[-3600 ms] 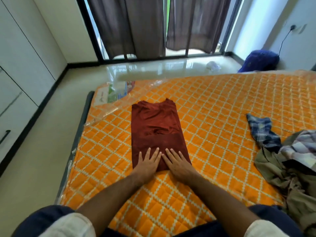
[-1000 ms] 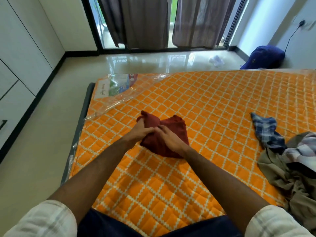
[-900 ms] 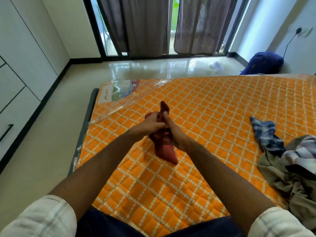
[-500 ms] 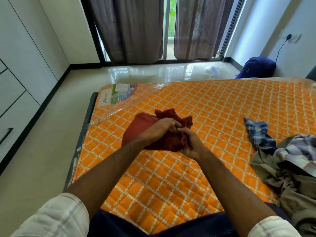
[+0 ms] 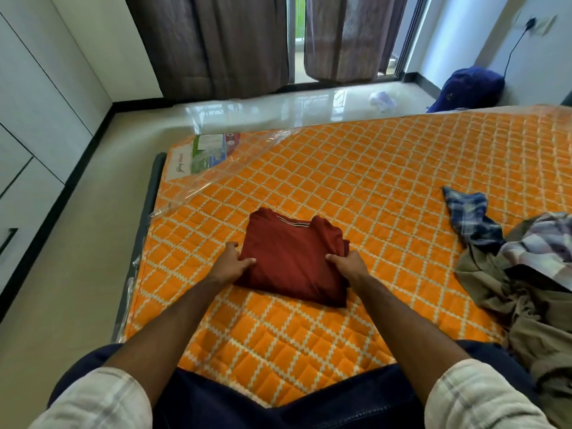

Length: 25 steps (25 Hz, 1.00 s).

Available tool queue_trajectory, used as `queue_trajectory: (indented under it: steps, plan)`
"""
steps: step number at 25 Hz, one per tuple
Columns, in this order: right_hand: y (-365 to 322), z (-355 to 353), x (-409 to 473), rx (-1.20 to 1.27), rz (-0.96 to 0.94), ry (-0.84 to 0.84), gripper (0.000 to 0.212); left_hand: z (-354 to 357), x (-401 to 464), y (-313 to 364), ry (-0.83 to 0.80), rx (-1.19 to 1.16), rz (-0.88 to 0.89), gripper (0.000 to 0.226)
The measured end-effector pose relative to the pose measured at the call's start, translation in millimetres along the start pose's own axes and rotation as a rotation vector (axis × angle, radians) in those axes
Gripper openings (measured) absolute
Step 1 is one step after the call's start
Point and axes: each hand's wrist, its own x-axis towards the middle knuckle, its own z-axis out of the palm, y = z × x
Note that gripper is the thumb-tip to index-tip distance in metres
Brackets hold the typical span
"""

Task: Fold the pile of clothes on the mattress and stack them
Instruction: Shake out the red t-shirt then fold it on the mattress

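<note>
Orange mattress (image 5: 387,168) bears folded maroon shirt (image 5: 291,258), its side edges gripped between both hands' fingers (image 5: 247,261)

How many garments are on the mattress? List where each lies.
4 visible: red shirt folded at centre, blue plaid, pale plaid and olive garment heaped at right. Others may be buried.

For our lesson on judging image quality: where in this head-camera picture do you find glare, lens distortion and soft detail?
Head view: window glare on the glossy floor and on the plastic wrap at the mattress corner; wide-angle bending of the wardrobe lines at left; the folded maroon shirt and both hands are sharp, the sleeves at the bottom edge soft.
</note>
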Motion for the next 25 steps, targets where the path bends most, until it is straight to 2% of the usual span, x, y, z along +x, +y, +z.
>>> queue_trajectory:
  steps: [3, 6, 7, 9, 11, 14, 18, 20, 25]
  plan:
    - [-5, 0, 8, -0.118, -0.065, 0.065, 0.053, 4, -2, 2, -0.131, -0.002, -0.02, 0.068]
    - [-3, -8, 25, -0.007, 0.005, 0.091, 0.04, 1, -4, -5, -0.292, 0.007, -0.087, 0.066]
    - [1, -10, 28, 0.07, 0.041, 0.084, 0.044, -1, -4, -8, -0.289, 0.045, -0.088, 0.064]
    - [10, -14, 24, 0.171, 0.078, 0.028, 0.05, 0, -2, -7, -0.146, 0.033, -0.067, 0.054]
    - [13, -17, 15, 0.152, 0.039, -0.069, 0.053, 7, 0, 3, -0.069, -0.149, -0.071, 0.043]
    - [12, -24, 0, 0.083, 0.036, -0.167, 0.044, 16, -2, 18, -0.124, -0.363, -0.171, 0.046]
    - [4, -28, -8, 0.215, 0.063, -0.211, 0.043, 18, -4, 32, -0.166, -0.566, -0.259, 0.057]
    - [-20, -33, -9, 0.319, 0.049, -0.204, 0.04, 9, -3, 53, -0.191, -0.61, -0.239, 0.055]
    - [-118, -73, 0, 0.422, -0.03, -0.188, 0.043, -28, 22, 139, -0.131, -0.664, -0.087, 0.028]
